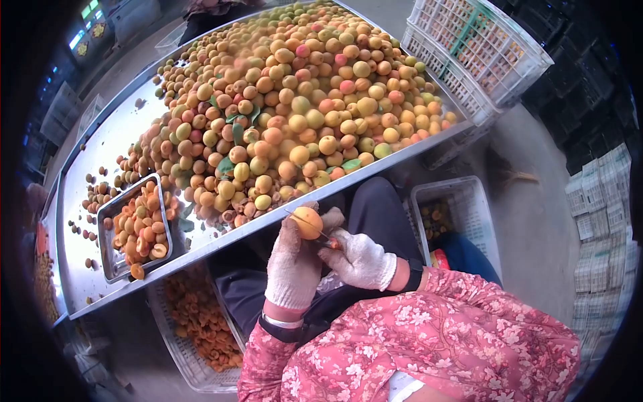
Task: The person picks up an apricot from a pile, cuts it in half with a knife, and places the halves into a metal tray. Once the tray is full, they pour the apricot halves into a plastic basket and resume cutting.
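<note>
In a white work glove, my left hand [293, 261] is closed round a yellow-orange apricot [308, 223], held just off the table's front edge. My right hand [360, 259], gloved too, grips a small knife [331, 242] with a reddish handle. The thin blade lies across the apricot's face. Beyond both hands, a big heap of apricots [315, 120] with a few green leaves covers much of the metal table [79, 201]. A tray [167, 251] of halved apricots stands on the table to the left.
Below the table at left sits a white crate [194, 378] of apricot halves. Another white crate [483, 224] stands right of my legs. Stacked fruit crates [479, 53] rise at the table's right end, and more crates [599, 241] line the far right. Loose pits [90, 234] dot the table's left part.
</note>
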The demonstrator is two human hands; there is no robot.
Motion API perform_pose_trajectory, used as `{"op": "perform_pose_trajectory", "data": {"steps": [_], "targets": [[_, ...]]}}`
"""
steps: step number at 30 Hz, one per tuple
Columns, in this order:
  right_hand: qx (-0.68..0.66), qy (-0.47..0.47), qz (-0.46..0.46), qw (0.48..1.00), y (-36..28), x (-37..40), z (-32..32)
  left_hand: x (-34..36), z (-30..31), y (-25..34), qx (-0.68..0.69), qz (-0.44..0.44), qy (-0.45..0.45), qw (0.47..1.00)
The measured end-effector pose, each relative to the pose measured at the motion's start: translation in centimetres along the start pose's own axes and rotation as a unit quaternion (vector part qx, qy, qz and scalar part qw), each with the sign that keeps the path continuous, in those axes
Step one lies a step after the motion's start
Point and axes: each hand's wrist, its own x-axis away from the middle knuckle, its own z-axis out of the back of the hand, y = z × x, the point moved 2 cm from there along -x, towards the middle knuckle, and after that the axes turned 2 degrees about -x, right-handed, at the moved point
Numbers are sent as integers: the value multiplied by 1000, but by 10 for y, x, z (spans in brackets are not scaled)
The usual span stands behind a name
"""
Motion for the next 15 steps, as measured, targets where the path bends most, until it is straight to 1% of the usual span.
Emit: {"op": "perform_pose_trajectory", "data": {"steps": [2, 3, 5, 6, 7, 8, 9, 10, 12, 13, 15], "targets": [[-146, -43, -116, 981, -11, -2, 7, -2, 3, 4, -167, -44, 50, 984], [-147, -43, -116, 981, -11, -2, 6, -2, 1, 5, -168, -44, 50, 984], [-103, -40, -98, 989, -9, -1, 6, -3, -8, 9, -199, -91, 64, 974], [-102, -38, -99, 989, -8, -1, 6, -2, -10, 10, -194, -92, 65, 974], [-90, -31, -79, 992, -6, -1, 7, -2, -12, 9, -194, -92, 65, 974], [-79, -23, -59, 995, -5, -1, 6, -2, -13, 9, -152, -68, 44, 985], [-79, -23, -59, 995, 1, 0, 4, -1, -14, 8, -110, -44, 23, 993], [-61, -18, -43, 997, 8, 1, 0, -1, -11, 7, -110, -45, 23, 993], [-24, -8, -8, 1000, 17, 1, -3, -4, -2, 0, 41, 26, 21, 999], [-24, -8, -8, 1000, 17, 1, -3, -4, -3, 0, 40, 26, 21, 999], [-24, 1, -15, 1000, 15, 4, -2, -3, -5, 0, 47, 29, 54, 997]]}}
